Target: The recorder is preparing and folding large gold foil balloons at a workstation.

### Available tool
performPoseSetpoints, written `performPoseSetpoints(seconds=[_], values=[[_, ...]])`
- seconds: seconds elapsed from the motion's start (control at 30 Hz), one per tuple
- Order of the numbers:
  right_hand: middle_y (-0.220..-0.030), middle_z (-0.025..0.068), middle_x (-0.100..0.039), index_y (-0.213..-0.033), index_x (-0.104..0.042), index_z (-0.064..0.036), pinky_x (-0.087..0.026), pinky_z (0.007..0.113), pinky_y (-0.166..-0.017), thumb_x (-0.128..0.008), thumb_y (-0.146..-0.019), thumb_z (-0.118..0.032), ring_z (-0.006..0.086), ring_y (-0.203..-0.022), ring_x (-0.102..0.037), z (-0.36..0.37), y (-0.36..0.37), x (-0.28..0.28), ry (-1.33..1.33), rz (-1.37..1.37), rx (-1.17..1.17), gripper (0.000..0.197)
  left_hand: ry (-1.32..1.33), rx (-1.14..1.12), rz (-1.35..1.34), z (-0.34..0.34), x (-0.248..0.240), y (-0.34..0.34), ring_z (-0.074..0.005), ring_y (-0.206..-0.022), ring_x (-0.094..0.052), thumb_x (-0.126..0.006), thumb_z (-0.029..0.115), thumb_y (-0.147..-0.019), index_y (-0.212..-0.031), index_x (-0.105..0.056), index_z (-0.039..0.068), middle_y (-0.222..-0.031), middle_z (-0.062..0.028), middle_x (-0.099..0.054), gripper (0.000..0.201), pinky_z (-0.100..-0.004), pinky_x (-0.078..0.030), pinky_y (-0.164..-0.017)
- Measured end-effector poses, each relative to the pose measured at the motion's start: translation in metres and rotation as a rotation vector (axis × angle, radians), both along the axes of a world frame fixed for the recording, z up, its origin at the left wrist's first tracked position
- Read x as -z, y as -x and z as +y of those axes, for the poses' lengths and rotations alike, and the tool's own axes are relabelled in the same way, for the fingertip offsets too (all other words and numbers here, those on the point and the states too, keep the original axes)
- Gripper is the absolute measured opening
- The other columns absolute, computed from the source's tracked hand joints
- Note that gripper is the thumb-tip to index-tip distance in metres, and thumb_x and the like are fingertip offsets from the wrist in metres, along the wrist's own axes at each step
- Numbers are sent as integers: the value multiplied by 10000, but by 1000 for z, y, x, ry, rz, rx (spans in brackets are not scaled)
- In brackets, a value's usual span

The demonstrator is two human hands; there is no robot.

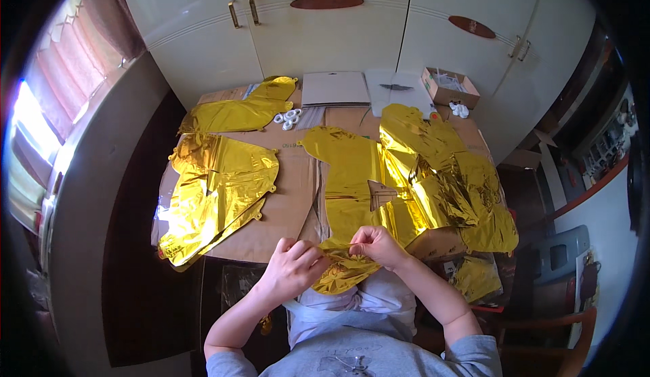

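Observation:
A flat, uninflated gold foil balloon (349, 174) lies over the middle of the table, and its crumpled near end hangs past the front edge above my lap. My left hand (296, 272) has its fingers curled around the left side of that end. On the other side, my right hand (378, 247) pinches the foil's edge between thumb and fingers. To the left rests another flat gold foil balloon (233, 174) with small tabs along its rim. More gold foil balloons (474, 180) overlap in a creased heap at the right.
Brown cardboard (291, 194) covers the table. At the back are a gold foil piece (230, 114), white ribbon rolls (290, 117), a pale flat board (335, 91), a clear plastic sheet (393, 96) and an open box (450, 87). A wooden chair (575, 326) stands at lower right.

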State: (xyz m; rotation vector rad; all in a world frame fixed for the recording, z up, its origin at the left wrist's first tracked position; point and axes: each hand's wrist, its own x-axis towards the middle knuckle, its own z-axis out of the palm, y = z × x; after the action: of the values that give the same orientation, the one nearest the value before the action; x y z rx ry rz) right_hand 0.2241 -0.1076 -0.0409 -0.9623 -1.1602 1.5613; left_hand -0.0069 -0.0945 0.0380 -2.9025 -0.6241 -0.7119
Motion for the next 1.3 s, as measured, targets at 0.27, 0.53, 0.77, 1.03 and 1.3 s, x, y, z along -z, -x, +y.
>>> performPoseSetpoints(seconds=[0.27, 0.53, 0.77, 1.03, 1.3], values=[[-794, 27, -610, -684, -537, -64, -459, 208, -645, -751, -734, -55, 70, -710, -552, 0, -1, 2, 45, 17, -88, 219, -59, -39, 63, -7, -1, -15, -138, -941, -488, -598, 220, -691, -1101, -601, 166, -945, 16, -510, 413, -328, -377, -773], [-800, 34, -612, -726, -571, -54, -466, 219, -660, -738, -723, -1, 75, -723, -561, -2, -6, -1, 0, -87, -147, 176, -9, -16, 108, -3, 2, -25, -158, -971, -475, -570, 216, -721, -959, -602, 133, -964, 0, -500, 254, -322, -385, -775], [-775, 0, -613, -723, -555, -56, -456, 206, -626, -721, -771, -56, 46, -692, -538, 0, -9, 4, -23, -30, -127, 172, -19, -28, 199, -9, 4, -25, -158, -1001, -466, -573, 220, -714, -867, -584, 121, -985, -7, -514, 183, -316, -385, -764], [-787, -18, -586, -760, -477, -91, -431, 189, -641, -645, -847, -75, 36, -699, -504, 0, -1, -5, 43, 84, 38, 189, -55, -79, 126, -22, -2, -24, -144, -909, -485, -574, 209, -709, -873, -585, 107, -968, -18, -535, 194, -278, -378, -681], [-736, -81, -459, -776, -480, -119, -333, 159, -585, -614, -866, -64, -2, -666, -399, 2, -6, -3, 61, 67, 88, 170, -88, -101, 233, -27, -2, -18, -135, -782, -473, -564, 177, -688, -740, -576, 106, -749, 9, -492, 89, -269, -358, -668]])
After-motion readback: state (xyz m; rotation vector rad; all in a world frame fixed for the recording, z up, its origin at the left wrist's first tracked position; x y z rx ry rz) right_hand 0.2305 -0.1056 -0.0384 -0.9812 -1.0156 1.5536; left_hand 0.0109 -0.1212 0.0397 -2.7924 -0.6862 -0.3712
